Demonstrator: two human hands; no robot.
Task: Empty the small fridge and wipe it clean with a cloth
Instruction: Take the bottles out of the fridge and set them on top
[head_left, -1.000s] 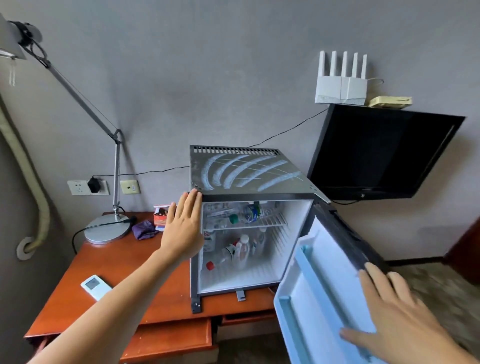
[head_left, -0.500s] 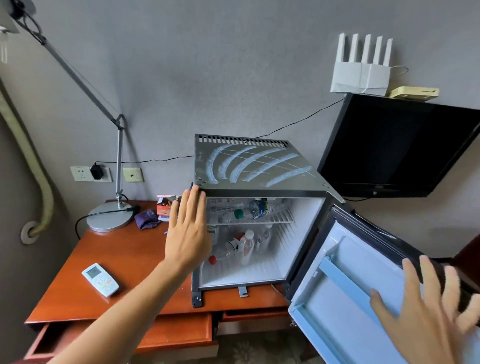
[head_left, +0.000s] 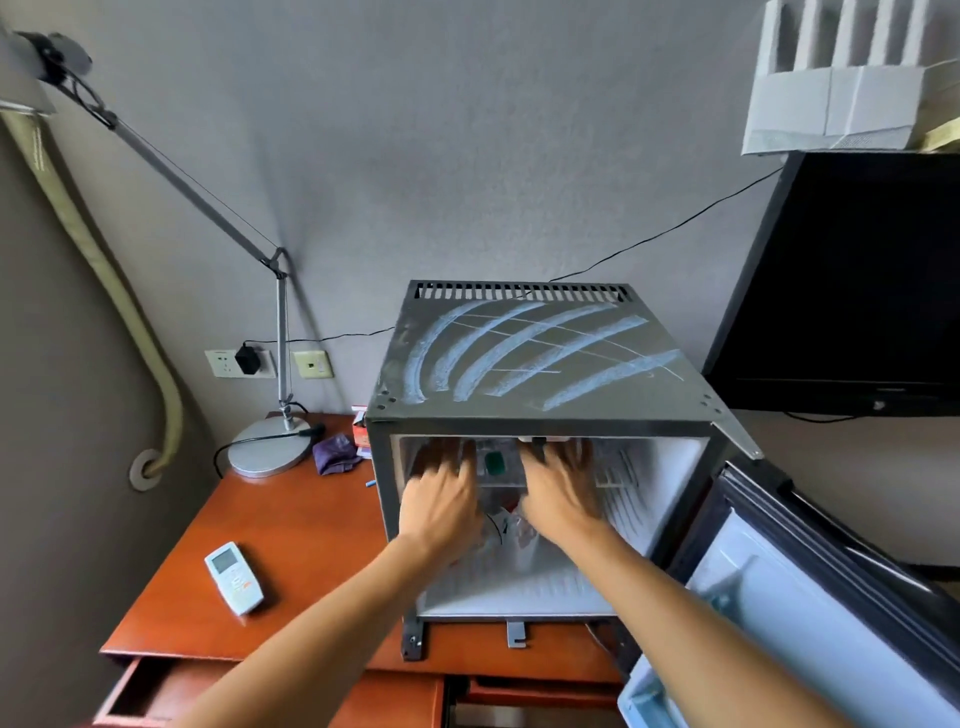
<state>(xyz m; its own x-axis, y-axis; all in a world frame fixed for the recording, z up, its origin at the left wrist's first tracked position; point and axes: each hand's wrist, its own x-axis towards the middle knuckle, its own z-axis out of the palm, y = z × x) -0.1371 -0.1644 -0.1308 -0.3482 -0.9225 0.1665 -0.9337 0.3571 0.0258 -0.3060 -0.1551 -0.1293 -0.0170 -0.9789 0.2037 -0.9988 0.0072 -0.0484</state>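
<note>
Small fridge (head_left: 540, 364) sits at the front right edge of the wooden surface (head_left: 291, 540), door (head_left: 810, 613) swung wide open to the right, so the front's clear. Both hands, left hand (head_left: 441, 499) and right hand (head_left: 558, 491), are reaching inside at the upper shelf among blurry bottles (head_left: 496, 462); can't tell whether they're gripping anything.

Single head cam, wide-angle, no second view so no overlap. Sits above and just in front of the small fridge (head_left: 540, 415), facing forward and down at the wall. Close in: fridge fills frame centre, its top seen from above, open interior straight ahead. Both forearms enter from the bottom edge. Worktop (head_left: 291, 545) lower left, open door (head_left: 810, 623) lower right. Edges bend from lens distortion.
</note>
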